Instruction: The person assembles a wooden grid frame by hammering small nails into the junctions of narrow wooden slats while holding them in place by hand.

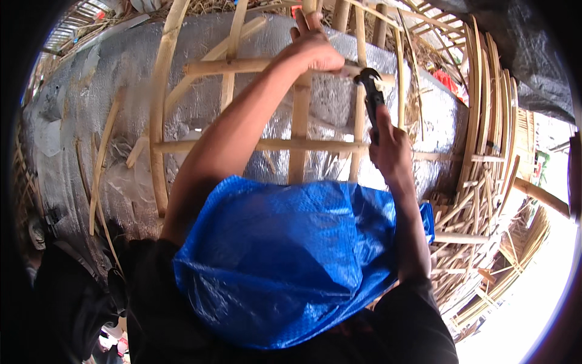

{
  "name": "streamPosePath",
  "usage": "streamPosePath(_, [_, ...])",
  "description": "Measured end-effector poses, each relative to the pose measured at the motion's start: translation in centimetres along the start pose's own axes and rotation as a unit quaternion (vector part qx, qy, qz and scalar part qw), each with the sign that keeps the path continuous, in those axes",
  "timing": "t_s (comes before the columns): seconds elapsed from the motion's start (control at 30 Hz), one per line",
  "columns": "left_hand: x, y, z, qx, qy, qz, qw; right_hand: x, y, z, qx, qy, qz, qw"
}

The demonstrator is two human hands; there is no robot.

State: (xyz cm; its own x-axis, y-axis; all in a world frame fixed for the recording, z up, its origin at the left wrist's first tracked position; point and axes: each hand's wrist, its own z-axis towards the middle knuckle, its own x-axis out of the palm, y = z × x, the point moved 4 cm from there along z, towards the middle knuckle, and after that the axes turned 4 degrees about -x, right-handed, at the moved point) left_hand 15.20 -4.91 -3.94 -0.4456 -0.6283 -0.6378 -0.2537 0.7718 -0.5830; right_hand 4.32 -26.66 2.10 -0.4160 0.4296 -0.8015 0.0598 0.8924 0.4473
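Note:
My right hand (391, 148) is wrapped round the handle of a black hammer (374, 97), its head raised beside the right end of a bamboo crosspiece (230, 65). My left arm reaches across the frame. At the top, my left hand (318, 48) lies against an upright bamboo strip, fingers stretched and apart; its palm side is hidden. A lower bamboo crosspiece (285, 145) runs over several uprights, one of them a wide strip (299, 127) in the middle. Blue woven plastic sheeting (273, 242) hangs bunched between my forearms.
Silver foil-like sheeting (121, 145) lies behind the bamboo frame. Long bamboo strips (485, 103) lean in a bundle at the right, above a heap of split pieces (467, 242). Dark plastic sheeting (527, 54) hangs at the upper right. Dark cloth (70, 297) sits at lower left.

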Motion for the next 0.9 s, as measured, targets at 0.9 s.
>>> streamPosePath(0.9, [2.9, -2.4, -6.0, 0.391, -0.276, 0.119, 0.87, -1.3, -4.2, 0.7, -0.07, -0.226, 0.171, 0.957])
